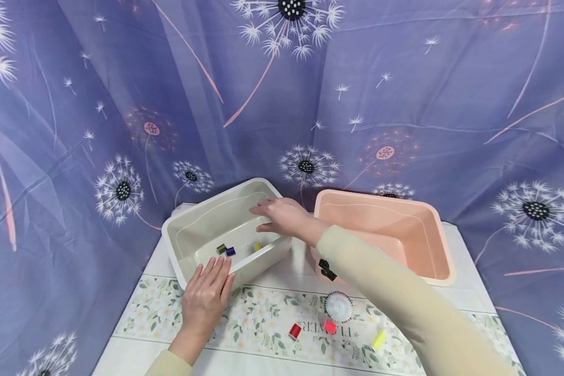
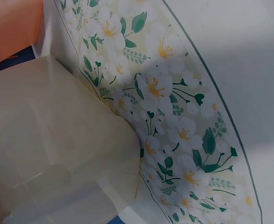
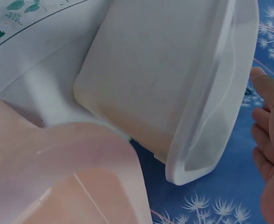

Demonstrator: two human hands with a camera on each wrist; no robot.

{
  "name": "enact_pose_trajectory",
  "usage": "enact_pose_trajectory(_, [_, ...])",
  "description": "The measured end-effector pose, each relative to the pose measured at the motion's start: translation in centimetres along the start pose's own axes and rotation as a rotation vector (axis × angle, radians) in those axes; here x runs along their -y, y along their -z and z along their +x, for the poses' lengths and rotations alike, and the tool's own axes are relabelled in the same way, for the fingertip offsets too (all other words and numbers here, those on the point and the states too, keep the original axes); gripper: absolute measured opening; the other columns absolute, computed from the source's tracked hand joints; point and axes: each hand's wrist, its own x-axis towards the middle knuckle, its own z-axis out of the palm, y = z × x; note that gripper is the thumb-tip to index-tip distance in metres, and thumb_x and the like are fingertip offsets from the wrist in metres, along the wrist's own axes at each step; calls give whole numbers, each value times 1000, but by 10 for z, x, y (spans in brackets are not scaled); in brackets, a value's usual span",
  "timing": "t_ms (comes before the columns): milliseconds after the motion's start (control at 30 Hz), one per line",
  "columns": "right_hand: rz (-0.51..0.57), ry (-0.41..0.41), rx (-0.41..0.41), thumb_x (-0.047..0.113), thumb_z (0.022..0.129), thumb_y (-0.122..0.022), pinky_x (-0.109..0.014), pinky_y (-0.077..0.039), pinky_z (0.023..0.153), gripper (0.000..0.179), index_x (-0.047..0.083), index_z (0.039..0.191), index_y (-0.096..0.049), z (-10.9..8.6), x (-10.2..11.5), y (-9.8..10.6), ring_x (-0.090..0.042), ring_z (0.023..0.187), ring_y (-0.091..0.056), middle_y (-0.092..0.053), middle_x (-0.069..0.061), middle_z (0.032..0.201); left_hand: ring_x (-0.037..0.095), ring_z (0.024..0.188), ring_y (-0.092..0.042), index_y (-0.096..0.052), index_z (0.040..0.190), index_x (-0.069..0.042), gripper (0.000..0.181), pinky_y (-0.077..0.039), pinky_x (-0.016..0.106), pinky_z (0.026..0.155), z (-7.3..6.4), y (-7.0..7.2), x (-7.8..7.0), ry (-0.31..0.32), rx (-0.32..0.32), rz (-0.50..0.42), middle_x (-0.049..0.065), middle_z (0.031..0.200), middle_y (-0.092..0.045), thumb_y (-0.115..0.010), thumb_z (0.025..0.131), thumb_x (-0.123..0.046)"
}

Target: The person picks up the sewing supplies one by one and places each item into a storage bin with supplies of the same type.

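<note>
A pale grey plastic tub [image 1: 178, 250] stands at the left; its outer wall [image 2: 58, 140] fills part of the left wrist view. On its floor lie an olive thread spool [image 1: 221, 248], a purple spool [image 1: 230, 251] and a small yellow spool [image 1: 257, 246]. My left hand [image 1: 206, 292] rests with straight fingers at the tub's near rim. Over the tub's right end reaches my right hand [image 1: 284, 216], its fingers extended and nothing visible in them. In the right wrist view the right hand [image 3: 272, 126] shows at the edge, beside the tub rim.
A peach tub [image 1: 439, 245] stands at the right, under my right forearm. Nearer on the flowered tablecloth lie a red spool [image 1: 294, 331], a pinkish-red spool [image 1: 329, 327], a bright yellow spool [image 1: 378, 340] and a pin wheel [image 1: 339, 306]. A blue dandelion curtain [image 1: 244, 141] hangs behind.
</note>
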Motion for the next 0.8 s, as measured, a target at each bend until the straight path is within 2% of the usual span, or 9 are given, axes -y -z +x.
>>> enact_pose_trajectory(267, [45,45,-90,43,97,-79,-49,-57,106,60,14,148,-66,-27,3,12,-38,139,-60,-63,-11,152,37,109,-77,-78,128,-4,45,-58,57,99,-2,0,1,5,26,0,17,119,-78,-53,112,-37])
enact_pose_trajectory(467, [65,91,-143,42,94,-82,-47,-52,112,64,12,148,-65,-52,9,16,-39,141,-58,-63,-9,151,38,109,-77,-78,127,-3,44,-57,58,100,-3,0,1,7,42,-2,17,120,-78,-54,111,-37])
enact_pose_trajectory(600, [39,149,-199,41,92,-84,-47,-51,113,66,9,147,-65,-68,12,15,-38,138,-60,-64,-11,149,38,108,-77,-78,127,-3,44,-57,58,99,-2,1,1,7,36,-6,17,119,-78,-55,111,-37])
enact_pose_trajectory(800, [18,182,-217,41,91,-85,-49,-49,115,70,7,149,-63,-89,17,13,-38,137,-61,-62,-14,150,38,108,-77,-77,128,-3,45,-57,59,99,-2,2,0,11,39,4,17,118,-79,-54,111,-38])
